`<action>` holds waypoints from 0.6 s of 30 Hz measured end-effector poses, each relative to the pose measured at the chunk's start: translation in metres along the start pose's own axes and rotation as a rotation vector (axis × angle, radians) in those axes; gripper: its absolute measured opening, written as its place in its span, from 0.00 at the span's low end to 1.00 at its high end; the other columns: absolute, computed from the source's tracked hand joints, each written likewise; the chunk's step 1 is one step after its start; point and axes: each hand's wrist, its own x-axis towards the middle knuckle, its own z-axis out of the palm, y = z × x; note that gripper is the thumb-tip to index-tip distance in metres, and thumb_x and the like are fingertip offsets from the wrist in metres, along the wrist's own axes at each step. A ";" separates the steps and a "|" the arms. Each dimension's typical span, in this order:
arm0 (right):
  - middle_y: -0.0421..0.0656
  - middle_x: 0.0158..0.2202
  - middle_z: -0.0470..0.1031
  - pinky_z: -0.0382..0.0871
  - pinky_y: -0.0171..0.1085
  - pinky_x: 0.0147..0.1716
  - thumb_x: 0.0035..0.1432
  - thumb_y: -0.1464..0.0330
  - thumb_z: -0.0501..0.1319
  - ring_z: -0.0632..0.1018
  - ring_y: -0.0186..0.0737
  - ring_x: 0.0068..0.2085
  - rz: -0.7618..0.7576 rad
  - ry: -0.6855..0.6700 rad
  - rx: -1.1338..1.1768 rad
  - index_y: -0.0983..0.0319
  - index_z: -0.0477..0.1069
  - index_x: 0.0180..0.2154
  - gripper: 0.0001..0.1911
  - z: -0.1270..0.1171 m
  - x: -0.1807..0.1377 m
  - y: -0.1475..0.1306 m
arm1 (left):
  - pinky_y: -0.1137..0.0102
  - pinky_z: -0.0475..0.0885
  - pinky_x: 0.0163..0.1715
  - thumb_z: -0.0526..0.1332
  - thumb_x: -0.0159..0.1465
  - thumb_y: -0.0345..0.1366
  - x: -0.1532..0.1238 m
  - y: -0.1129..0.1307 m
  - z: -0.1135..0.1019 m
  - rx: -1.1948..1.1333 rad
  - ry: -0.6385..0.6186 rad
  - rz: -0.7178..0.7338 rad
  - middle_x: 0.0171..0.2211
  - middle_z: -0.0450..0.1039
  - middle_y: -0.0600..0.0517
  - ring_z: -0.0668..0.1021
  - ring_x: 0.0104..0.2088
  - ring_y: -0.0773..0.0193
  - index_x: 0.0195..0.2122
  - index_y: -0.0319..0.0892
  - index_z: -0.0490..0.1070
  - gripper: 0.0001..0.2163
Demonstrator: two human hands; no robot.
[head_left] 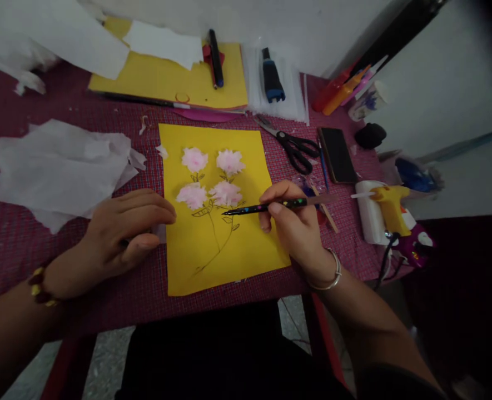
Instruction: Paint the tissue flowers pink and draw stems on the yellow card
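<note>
A sheet of yellow paper [195, 244] lies in front of me, bearing several fluffy pink flowers [225, 194] with stems and leaves drawn in dark lines. My right hand [293, 219] grips a black pen [252, 209] patterned with small coloured spots. Its uncapped tip points left, at or just above the paper beneath the lower flowers. Resting at the sheet's left edge is my left hand [124, 233], fingers loosely bent and thumb apart. A small dark spot shows beneath its palm, too hidden to name.
Crumpled white tissue paper [58, 166] lies to the left. Black-handled scissors [291, 144] and a dark phone [336, 155] are right of the sheet. A yellow glue gun [391, 208] stands at the table's right edge. More yellow paper [154, 83] lies at the back.
</note>
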 end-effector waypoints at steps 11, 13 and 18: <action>0.38 0.27 0.69 0.62 0.34 0.24 0.58 0.73 0.58 0.69 0.33 0.26 -0.156 -0.167 -0.323 0.59 0.67 0.31 0.04 0.014 -0.007 -0.002 | 0.63 0.75 0.39 0.44 0.70 0.54 -0.003 -0.016 0.014 -0.215 -0.196 0.000 0.39 0.80 0.44 0.80 0.42 0.58 0.42 0.41 0.76 0.26; 0.38 0.27 0.69 0.63 0.34 0.24 0.58 0.73 0.57 0.70 0.33 0.27 -0.157 -0.169 -0.339 0.59 0.67 0.31 0.04 0.015 -0.006 0.000 | 0.63 0.75 0.37 0.44 0.70 0.56 0.001 -0.014 0.013 -0.225 -0.228 -0.039 0.37 0.80 0.44 0.81 0.40 0.57 0.39 0.42 0.77 0.28; 0.37 0.26 0.70 0.64 0.34 0.25 0.57 0.74 0.57 0.71 0.32 0.27 -0.148 -0.209 -0.346 0.59 0.66 0.30 0.05 0.016 -0.006 0.002 | 0.62 0.75 0.35 0.45 0.68 0.59 0.007 -0.011 0.010 -0.240 -0.223 -0.087 0.35 0.81 0.45 0.81 0.36 0.57 0.38 0.41 0.77 0.29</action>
